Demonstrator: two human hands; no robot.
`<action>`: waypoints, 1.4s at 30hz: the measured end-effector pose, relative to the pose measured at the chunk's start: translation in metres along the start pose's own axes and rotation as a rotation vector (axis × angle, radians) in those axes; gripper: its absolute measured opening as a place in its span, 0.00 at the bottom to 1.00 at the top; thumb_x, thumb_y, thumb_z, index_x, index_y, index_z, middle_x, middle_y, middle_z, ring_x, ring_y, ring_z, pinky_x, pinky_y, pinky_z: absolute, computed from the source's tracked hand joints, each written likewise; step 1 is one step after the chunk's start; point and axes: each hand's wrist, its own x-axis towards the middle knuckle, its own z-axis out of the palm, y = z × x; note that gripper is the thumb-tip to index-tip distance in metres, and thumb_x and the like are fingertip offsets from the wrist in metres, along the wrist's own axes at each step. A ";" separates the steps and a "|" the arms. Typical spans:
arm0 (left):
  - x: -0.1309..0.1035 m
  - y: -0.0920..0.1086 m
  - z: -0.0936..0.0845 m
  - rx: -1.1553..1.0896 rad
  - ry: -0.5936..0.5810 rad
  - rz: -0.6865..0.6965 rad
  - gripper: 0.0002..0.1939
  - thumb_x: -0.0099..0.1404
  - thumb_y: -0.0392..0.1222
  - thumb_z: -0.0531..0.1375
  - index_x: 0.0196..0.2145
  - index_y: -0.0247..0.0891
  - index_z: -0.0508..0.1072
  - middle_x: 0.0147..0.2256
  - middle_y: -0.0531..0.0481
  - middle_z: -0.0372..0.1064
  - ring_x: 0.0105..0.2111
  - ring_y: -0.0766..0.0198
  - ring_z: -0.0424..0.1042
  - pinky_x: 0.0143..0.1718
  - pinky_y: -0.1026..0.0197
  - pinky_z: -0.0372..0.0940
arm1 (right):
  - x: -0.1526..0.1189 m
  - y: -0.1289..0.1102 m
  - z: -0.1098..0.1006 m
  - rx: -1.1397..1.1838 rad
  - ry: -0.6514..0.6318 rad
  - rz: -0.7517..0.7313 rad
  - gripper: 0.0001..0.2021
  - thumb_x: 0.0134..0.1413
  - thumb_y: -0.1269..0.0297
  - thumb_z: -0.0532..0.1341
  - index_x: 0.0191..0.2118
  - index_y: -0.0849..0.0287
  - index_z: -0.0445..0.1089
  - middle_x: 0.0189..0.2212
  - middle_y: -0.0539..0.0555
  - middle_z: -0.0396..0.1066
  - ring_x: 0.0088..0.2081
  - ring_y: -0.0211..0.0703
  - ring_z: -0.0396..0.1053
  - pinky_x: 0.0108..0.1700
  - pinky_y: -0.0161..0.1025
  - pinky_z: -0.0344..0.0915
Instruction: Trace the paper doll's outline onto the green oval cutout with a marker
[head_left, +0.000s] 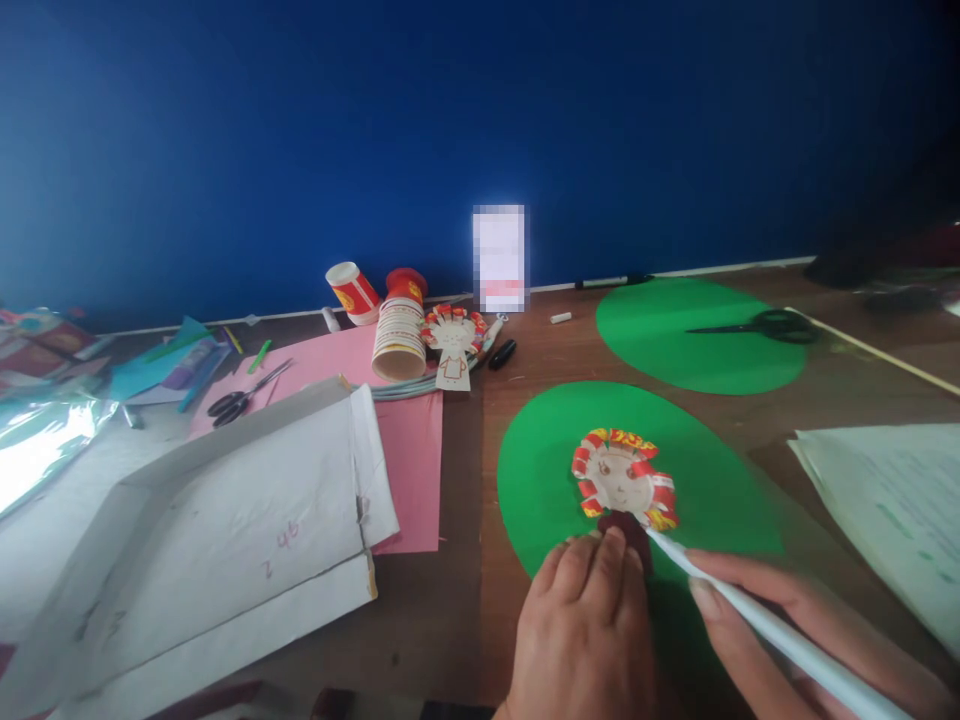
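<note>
A paper-cup face cutout (621, 478) with red and yellow curled strips lies on the green paper oval (540, 440) in front of me. Below its chin is a dark red piece (637, 540), partly hidden by my left hand (581, 620). The fingers of that hand lie flat side by side, pressing down on the dark red piece. Between the thumb and forefinger of my right hand (772, 620) is a slim white pen (739, 605). Its tapered tip touches the area where the face's lower edge meets the dark red piece.
Another green oval (637, 340) lies behind, with black scissors (772, 325) on it. Printed sheets (892, 510) are at right. To the left are a white box lid (225, 530), pink paper (420, 470), stacked paper cups (399, 340), a second face figure (454, 350) and more scissors (236, 402).
</note>
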 end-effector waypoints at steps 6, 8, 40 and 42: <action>-0.001 -0.001 0.002 0.021 0.007 0.029 0.28 0.84 0.40 0.42 0.50 0.37 0.83 0.50 0.53 0.83 0.48 0.63 0.79 0.54 0.61 0.73 | 0.015 -0.011 0.007 -0.078 -0.008 -0.041 0.06 0.71 0.61 0.60 0.48 0.47 0.73 0.36 0.45 0.83 0.31 0.38 0.81 0.41 0.31 0.77; -0.001 0.000 0.002 0.053 0.006 0.029 0.28 0.84 0.40 0.43 0.50 0.38 0.84 0.49 0.53 0.83 0.48 0.63 0.79 0.53 0.60 0.74 | 0.018 -0.016 0.010 -0.058 -0.005 -0.053 0.05 0.70 0.63 0.60 0.47 0.47 0.72 0.36 0.45 0.83 0.31 0.39 0.81 0.43 0.32 0.78; -0.006 0.004 0.007 0.122 0.025 0.025 0.23 0.83 0.41 0.47 0.52 0.43 0.83 0.52 0.54 0.81 0.52 0.61 0.75 0.57 0.56 0.73 | 0.032 -0.021 0.021 -0.141 0.020 -0.117 0.06 0.71 0.61 0.58 0.41 0.49 0.73 0.32 0.47 0.83 0.28 0.41 0.81 0.39 0.34 0.79; -0.003 0.006 0.006 0.124 0.041 0.004 0.25 0.84 0.39 0.45 0.50 0.44 0.84 0.50 0.55 0.82 0.50 0.63 0.76 0.56 0.57 0.72 | 0.034 -0.021 0.022 -0.132 0.022 -0.119 0.06 0.70 0.61 0.58 0.41 0.49 0.73 0.32 0.48 0.83 0.27 0.41 0.81 0.40 0.34 0.79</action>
